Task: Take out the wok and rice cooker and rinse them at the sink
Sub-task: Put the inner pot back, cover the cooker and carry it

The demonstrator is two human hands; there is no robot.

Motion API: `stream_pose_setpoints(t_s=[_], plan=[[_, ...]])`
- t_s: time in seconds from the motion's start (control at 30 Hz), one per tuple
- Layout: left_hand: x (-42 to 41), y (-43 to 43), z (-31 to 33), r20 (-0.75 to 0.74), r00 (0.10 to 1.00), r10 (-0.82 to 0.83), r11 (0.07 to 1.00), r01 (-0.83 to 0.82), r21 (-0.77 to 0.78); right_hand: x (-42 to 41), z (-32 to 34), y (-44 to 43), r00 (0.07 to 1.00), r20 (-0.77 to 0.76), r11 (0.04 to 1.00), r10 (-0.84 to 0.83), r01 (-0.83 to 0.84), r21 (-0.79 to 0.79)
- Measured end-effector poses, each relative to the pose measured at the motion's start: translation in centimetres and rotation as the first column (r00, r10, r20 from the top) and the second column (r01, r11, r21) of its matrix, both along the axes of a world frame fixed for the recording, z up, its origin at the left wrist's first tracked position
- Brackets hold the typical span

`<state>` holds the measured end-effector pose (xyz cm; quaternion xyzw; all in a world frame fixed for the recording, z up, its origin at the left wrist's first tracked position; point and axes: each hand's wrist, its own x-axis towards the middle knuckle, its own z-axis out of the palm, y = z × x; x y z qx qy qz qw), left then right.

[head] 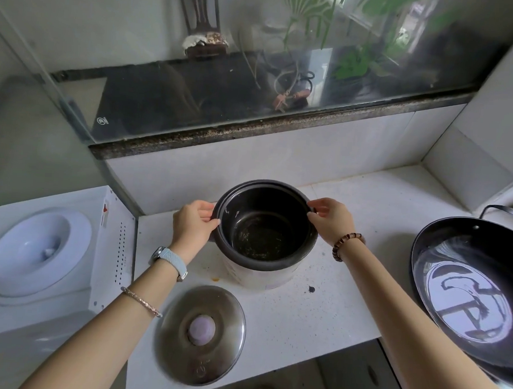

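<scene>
Two hands grip the rim of the dark inner pot (265,234). The left hand (195,223) pinches it on the left side and the right hand (331,220) on the right side, each with the thumb inside the rim and the fingers outside. The pot is inside the pale body of the rice cooker (262,277), which stands upright in the middle of the white desk (348,290), near the tiled back wall. The pot is open and shows scratches on its bottom. The metal lid (200,335) lies flat on the desk in front of the cooker, apart from it, with its knob upward. The wok (468,294) is at the right, well apart from the cooker, opening upward, with a loop handle on its far side. A white water dispenser (41,253) stands just beside the desk on the left. The left wrist wears a watch (170,261), the right wrist a bead bracelet (346,245).
</scene>
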<state>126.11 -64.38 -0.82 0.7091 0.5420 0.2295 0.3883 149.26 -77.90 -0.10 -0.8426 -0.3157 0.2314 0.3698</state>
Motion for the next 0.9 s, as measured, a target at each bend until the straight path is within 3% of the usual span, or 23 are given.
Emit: stream_pose_setpoints(t_s=[0.3, 0.57, 0.77, 0.9], plan=[[-1.0, -0.3, -0.6, 0.019, 1.0, 0.006, 1.0, -0.006, -0.01, -0.4, -0.1, -0.7, 1.0, 0.013, 1.0, -0.004, 0.004, 0.004], [-6.4, -3.4, -0.9, 0.144, 0.987, -0.066, 0.982, 0.039, 0.186, -5.8, 0.7, -4.1, 0.98, 0.189, 0.955, 0.063, -0.115, 0.274], [-12.7, -7.4, -2.7, -0.012, 0.992, -0.123, 0.924, 0.118, 0.363, -13.0, -0.7, -6.9, 0.929, 0.319, 0.901, 0.188, -0.292, 0.32], [-16.5, -9.9, -4.2, -0.086, 0.993, -0.082, 0.934, 0.107, 0.341, -17.8, -3.4, -7.5, 0.885, 0.3, 0.873, 0.356, -0.43, 0.231]])
